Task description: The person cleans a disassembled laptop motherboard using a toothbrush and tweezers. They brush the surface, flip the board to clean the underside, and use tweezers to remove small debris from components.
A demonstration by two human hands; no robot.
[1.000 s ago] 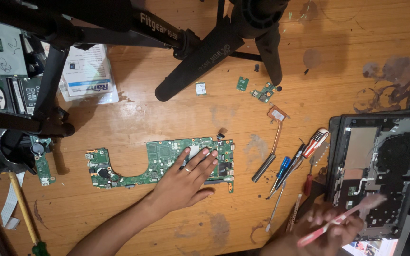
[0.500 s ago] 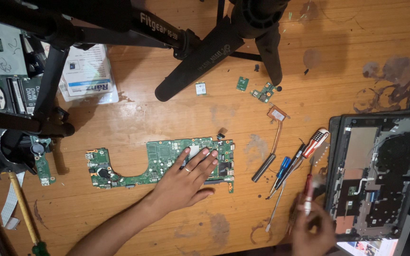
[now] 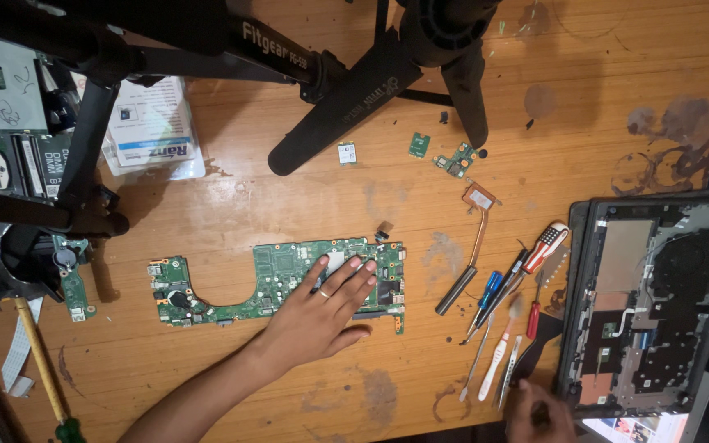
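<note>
Motherboard (image 3: 272,283), green and U-shaped with a deep notch along its lower edge, lay flat on the wooden table (image 3: 231,205); the left hand (image 3: 322,312) rested on its right part, palm down, fingers spread, gripping nothing; right of it lay a copper heat pipe (image 3: 476,246) and screwdrivers (image 3: 506,287); the right hand (image 3: 539,414) sat at the bottom edge beside the opened laptop base (image 3: 654,303), its grip impossible to tell.

Table (image 3: 231,221) of stained, worn wood, motherboard (image 3: 289,279) of matt green circuit laminate, heat pipe (image 3: 478,234) of copper, laptop chassis (image 3: 658,303) of grey matt plastic, tripod legs (image 3: 346,107) finished in matt black.
</note>
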